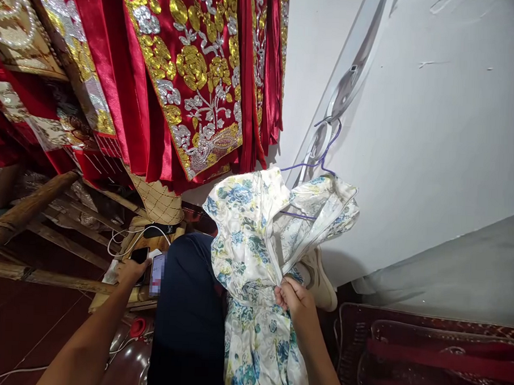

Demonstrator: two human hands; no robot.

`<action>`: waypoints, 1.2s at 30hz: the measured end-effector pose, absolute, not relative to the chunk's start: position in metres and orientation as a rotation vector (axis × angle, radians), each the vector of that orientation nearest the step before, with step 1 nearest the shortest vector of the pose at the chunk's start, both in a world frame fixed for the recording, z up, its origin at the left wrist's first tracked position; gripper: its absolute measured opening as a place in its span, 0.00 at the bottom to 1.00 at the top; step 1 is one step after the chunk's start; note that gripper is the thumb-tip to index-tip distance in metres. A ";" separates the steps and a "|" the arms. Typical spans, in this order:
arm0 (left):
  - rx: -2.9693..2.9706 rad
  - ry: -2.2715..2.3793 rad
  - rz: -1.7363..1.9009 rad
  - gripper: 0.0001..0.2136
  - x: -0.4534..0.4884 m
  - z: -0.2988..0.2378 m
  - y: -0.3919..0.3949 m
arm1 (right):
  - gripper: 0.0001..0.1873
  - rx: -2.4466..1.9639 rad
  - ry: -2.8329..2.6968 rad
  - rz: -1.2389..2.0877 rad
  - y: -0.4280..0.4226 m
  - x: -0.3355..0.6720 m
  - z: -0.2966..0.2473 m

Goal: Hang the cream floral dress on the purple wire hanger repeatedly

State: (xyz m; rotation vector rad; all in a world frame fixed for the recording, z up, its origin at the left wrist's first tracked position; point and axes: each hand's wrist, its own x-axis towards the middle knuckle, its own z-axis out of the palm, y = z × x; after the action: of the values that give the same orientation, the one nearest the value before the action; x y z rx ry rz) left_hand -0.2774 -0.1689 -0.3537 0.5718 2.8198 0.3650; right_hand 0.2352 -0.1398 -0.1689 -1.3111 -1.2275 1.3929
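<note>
A white dress with blue and yellow flowers (242, 243) hangs from a purple wire hanger (326, 153), its back opening spread apart. My right hand (294, 296) is closed in a pinch at the lower end of that opening, near the waist; whatever small part lies between the fingertips is hidden. Off to the left, my left hand (128, 272) has its fingers closed around the edge of a black phone (140, 256) on a small wooden surface (146, 244). Beside it lies a second phone with a lit screen (157, 276).
Red panels with gold and silver sequins (202, 71) hang above. The hanger hooks onto a pale strap (346, 94) along the white wall (433, 138). Bamboo poles (32, 273) and a white cable (114, 237) are at left. Clear plastic-covered items (428, 359) lie lower right.
</note>
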 end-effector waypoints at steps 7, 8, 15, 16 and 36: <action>0.461 2.810 0.357 0.48 -0.276 -0.359 -0.163 | 0.16 -1.307 -1.211 1.405 -0.140 0.234 -0.169; 0.468 2.806 0.364 0.47 -0.277 -0.359 -0.163 | 0.16 -1.306 -1.214 1.406 -0.140 0.234 -0.169; 0.434 2.793 0.412 0.49 -0.280 -0.359 -0.164 | 0.18 -1.318 -1.234 1.413 -0.139 0.234 -0.169; 0.423 2.790 0.419 0.49 -0.280 -0.359 -0.164 | 0.18 -1.314 -1.229 1.419 -0.139 0.235 -0.169; 0.487 2.751 0.431 0.51 -0.284 -0.357 -0.170 | 0.17 -1.297 -1.188 1.440 -0.137 0.237 -0.178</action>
State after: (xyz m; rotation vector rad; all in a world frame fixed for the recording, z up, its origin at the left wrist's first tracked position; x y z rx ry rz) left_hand -0.2836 -0.1702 -0.3574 0.4867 2.7515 0.4307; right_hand 0.2366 -0.1371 -0.1777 -1.2966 -1.1877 1.4398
